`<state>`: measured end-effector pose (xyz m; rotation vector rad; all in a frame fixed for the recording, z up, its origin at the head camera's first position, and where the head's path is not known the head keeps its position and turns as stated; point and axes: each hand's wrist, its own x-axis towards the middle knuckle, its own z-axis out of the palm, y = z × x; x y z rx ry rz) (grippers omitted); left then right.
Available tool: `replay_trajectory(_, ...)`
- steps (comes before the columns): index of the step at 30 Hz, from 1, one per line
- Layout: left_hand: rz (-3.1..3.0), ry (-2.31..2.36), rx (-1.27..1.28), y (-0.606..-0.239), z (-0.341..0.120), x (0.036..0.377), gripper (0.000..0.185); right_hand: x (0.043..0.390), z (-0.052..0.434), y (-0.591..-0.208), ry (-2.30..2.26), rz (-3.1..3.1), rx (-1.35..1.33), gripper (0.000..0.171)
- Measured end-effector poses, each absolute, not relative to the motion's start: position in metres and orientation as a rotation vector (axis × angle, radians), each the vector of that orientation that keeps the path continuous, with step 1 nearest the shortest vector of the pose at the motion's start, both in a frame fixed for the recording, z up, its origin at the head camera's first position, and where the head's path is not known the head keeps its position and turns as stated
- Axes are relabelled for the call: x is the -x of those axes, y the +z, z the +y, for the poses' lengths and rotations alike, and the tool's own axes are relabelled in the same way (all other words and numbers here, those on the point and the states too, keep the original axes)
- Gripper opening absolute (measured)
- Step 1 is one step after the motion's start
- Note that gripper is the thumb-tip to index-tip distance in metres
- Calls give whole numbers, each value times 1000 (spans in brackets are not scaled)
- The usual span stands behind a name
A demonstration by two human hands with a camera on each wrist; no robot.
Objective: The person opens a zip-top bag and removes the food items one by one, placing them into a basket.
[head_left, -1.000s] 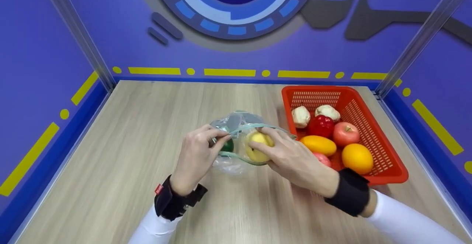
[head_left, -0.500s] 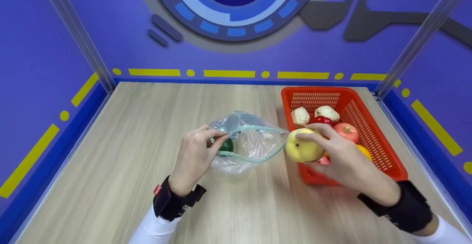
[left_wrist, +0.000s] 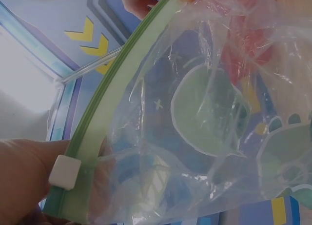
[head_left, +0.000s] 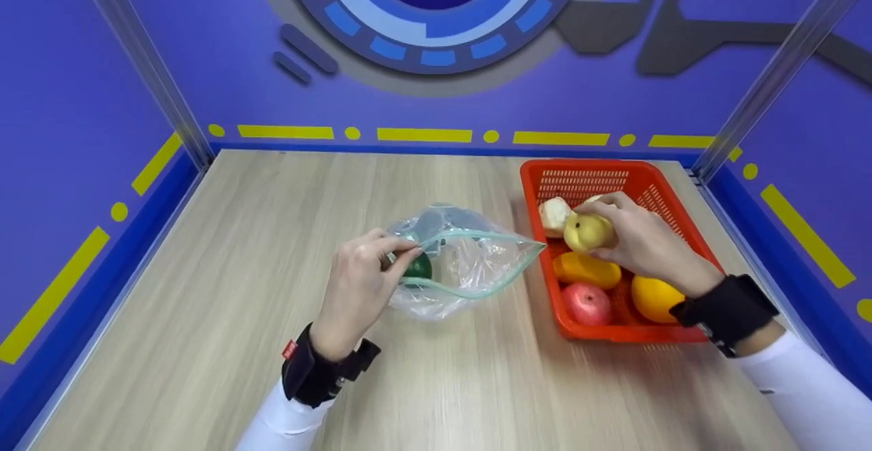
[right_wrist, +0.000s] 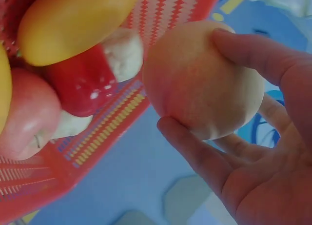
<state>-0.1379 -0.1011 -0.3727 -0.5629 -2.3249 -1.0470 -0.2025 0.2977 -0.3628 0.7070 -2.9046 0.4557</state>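
In the head view, my left hand [head_left: 361, 284] pinches the rim of a clear zip bag [head_left: 477, 267] with its thumb and fingers. The bag's mouth gapes to the right, and a dark green rounded thing [head_left: 417, 268] sits inside near that hand. A white slider [left_wrist: 65, 172] shows on the green zip by my left thumb. Over the red basket [head_left: 579, 332], my right hand [head_left: 647, 243] grips a round yellow fruit [head_left: 587, 231]. Its pinkish blush shows in the right wrist view, where thumb and fingers wrap its sides.
The basket holds a garlic-like white bulb [head_left: 555, 216], a mango [head_left: 586, 270], a pink apple-like fruit [head_left: 587, 303] and an orange [head_left: 655, 299]. A red bell pepper [right_wrist: 83, 81] and another pink apple [right_wrist: 29, 112] appear in the right wrist view. Blue walls enclose the table.
My right hand has carried the yellow fruit out of the bag's mouth, rightward to over the basket. My left hand has stayed on the bag's rim.
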Motion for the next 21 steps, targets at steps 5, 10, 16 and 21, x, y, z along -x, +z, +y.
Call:
replay_trajectory(5,-2318,-1046,561,-373,-101,139,7,223,297,-369,410,-3012,-681,59)
replay_trajectory(10,-2320,-1044,560,-374,-101,139,6,237,291,-378,410,-3039,-709,60)
replay_trajectory(16,-2333,-1048,554,-373,-101,138,6,251,281,-390,334,-3012,-788,55)
replay_trajectory(21,-2339,-1050,551,-373,-101,138,7,259,277,-397,297,-3001,-800,61)
